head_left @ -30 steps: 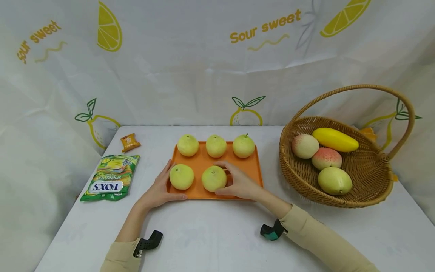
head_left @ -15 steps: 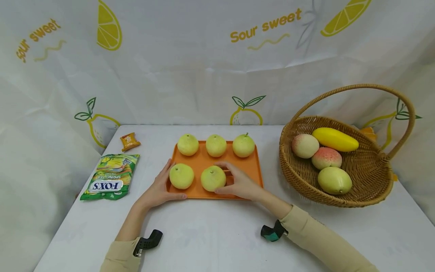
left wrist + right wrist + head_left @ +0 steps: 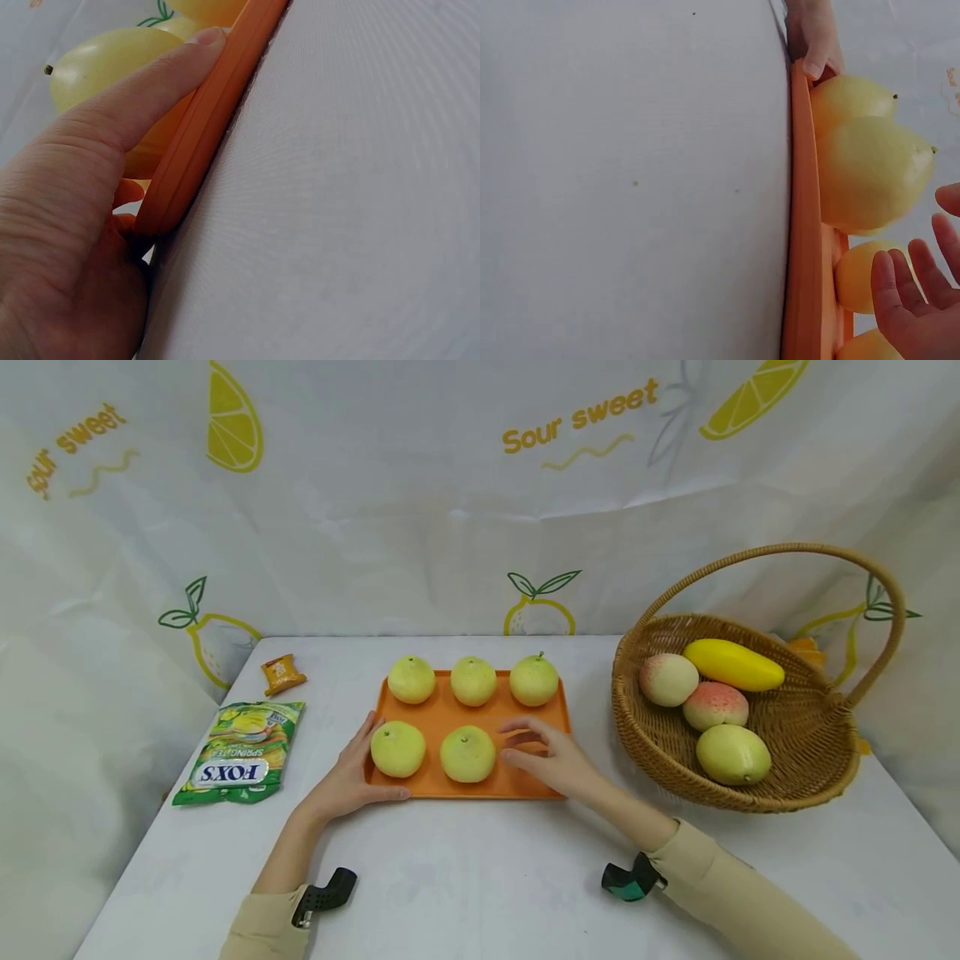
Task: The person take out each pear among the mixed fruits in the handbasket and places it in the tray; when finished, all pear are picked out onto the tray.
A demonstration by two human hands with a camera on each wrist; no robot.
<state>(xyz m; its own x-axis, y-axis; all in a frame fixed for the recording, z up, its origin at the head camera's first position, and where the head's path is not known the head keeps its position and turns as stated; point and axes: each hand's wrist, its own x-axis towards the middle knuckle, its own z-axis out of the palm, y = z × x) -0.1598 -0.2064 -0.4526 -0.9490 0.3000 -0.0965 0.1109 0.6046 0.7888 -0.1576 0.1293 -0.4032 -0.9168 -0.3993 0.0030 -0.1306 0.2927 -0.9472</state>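
An orange tray [image 3: 517, 787] holds several round yellow-green fruits. Three of them, such as the back middle fruit [image 3: 473, 682], form the rear row; a left front fruit [image 3: 398, 749] and a right front fruit [image 3: 468, 754] sit nearer. My left hand [image 3: 348, 787] grips the tray's near left corner, its thumb [image 3: 161, 86] lying along the front rim. Just right of the right front fruit, my right hand [image 3: 551, 762] hovers over the tray with fingers spread and nothing in them. The right wrist view shows its fingers [image 3: 889, 289] apart from the fruit.
A wicker basket [image 3: 637, 731] with a tall handle stands right of the tray, holding two peaches [image 3: 670, 680], a long yellow fruit [image 3: 733, 664] and a green-yellow fruit [image 3: 733, 754]. On the left lie a green Fox's bag [image 3: 240, 752] and a small orange packet [image 3: 283, 674].
My right hand has let go of the right front fruit and drawn back to the right. That fruit shifted slightly left beforehand. My left hand stays at the tray corner.
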